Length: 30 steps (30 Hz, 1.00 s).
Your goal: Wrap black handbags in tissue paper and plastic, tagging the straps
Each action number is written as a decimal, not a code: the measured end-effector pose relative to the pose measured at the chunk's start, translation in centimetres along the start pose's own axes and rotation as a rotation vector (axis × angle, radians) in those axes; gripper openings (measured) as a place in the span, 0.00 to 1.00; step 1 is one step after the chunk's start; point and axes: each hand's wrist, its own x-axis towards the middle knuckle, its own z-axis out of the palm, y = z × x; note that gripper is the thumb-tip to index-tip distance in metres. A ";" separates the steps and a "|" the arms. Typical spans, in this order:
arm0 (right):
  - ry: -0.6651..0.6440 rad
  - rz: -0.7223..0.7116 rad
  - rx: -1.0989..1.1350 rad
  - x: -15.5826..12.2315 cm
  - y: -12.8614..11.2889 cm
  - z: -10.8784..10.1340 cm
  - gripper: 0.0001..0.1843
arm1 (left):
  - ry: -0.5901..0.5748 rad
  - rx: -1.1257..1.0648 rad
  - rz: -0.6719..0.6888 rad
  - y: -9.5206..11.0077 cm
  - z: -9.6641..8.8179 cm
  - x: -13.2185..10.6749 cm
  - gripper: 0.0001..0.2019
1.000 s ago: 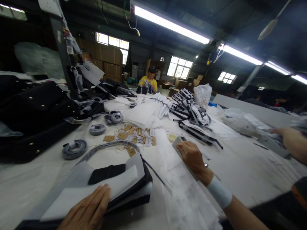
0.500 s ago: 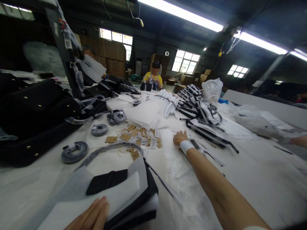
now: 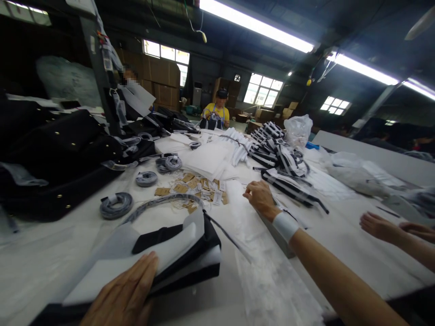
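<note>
My left hand (image 3: 125, 294) lies flat and open on a white sheet (image 3: 136, 267) that covers a black bag (image 3: 200, 260) at the near edge of the table. My right hand (image 3: 260, 198), with a white band on its wrist, is stretched out to the middle of the table. Its fingers are curled shut, and what they hold is hidden. It sits beside a scatter of brown and white paper tags (image 3: 193, 188), at the far end of a long clear plastic bag (image 3: 261, 262). A grey wrapped strap (image 3: 159, 203) curves over the black bag.
Grey strap rolls (image 3: 115, 204) and black bags (image 3: 57, 154) lie at the left. Folded white cloths (image 3: 207, 160) and striped straps (image 3: 282, 158) are piled beyond the tags. A co-worker's hands (image 3: 380, 226) rest at the right. A person in yellow (image 3: 217, 111) stands at the far end.
My right arm reached out towards the tags and has drawn back slightly, its fingers curled. My left hand has stayed on the white sheet. The co-worker's hands have moved closer at the right.
</note>
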 end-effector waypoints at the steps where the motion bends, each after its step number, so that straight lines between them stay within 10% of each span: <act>1: 0.015 -0.035 0.037 -1.6 -0.4 -0.4 0.07 | 0.010 0.002 -0.004 0.0 -0.3 0.3 0.26; 9: 0.047 -0.360 0.277 -13.7 -4.8 3.3 0.13 | 0.049 0.024 -0.168 0.6 -2.7 2.6 0.22; 14: -0.050 -0.336 0.344 -16.7 -9.7 5.0 0.32 | 0.048 0.061 -0.255 0.2 -2.9 2.9 0.19; 22: -0.172 -0.703 0.728 -19.1 -14.0 2.6 0.36 | 0.091 0.076 -0.345 -0.2 -3.7 3.4 0.17; 30: 0.116 -0.201 0.729 -13.8 -13.1 5.3 0.20 | 0.098 0.054 -0.361 -0.2 -4.0 3.5 0.16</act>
